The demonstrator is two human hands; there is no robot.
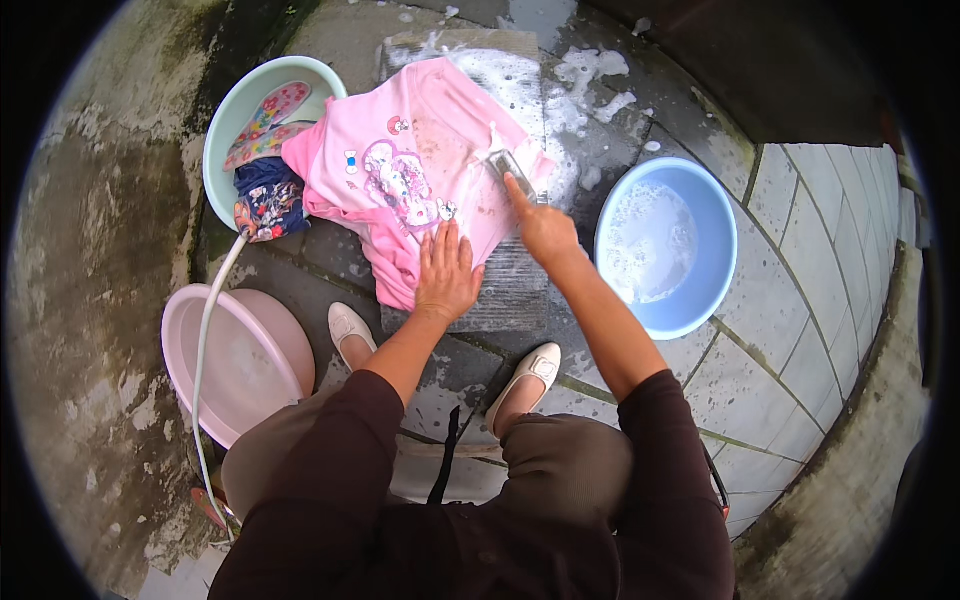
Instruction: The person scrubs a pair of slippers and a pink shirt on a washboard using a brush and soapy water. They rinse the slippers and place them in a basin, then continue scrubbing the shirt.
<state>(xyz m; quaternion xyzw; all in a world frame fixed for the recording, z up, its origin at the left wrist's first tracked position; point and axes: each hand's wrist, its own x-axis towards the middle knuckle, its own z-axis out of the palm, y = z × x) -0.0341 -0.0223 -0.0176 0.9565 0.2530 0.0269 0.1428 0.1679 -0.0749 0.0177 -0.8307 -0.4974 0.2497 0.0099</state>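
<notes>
Pink cotton kids' top with cartoon print (400, 170) lying soaked on the ribbed washboard (515, 290) | left hand (447, 272) pressing it flat, fingers spread | right hand (540, 225) gripping a scrub brush (507, 165) | probably limp, heavy, soapy-slick; pinning near the hem looks best

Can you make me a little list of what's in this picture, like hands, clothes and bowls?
left hand: pressed flat on the pink shirt
right hand: gripping a scrub brush on the shirt
shirt: spread over a ribbed washboard, soapy foam around it
blue basin: on the right, holds sudsy water
green basin: upper left, holds patterned insoles and dark cloth
pink basin: on the left, a white hose runs across it
feet: in pale flat shoes
</notes>
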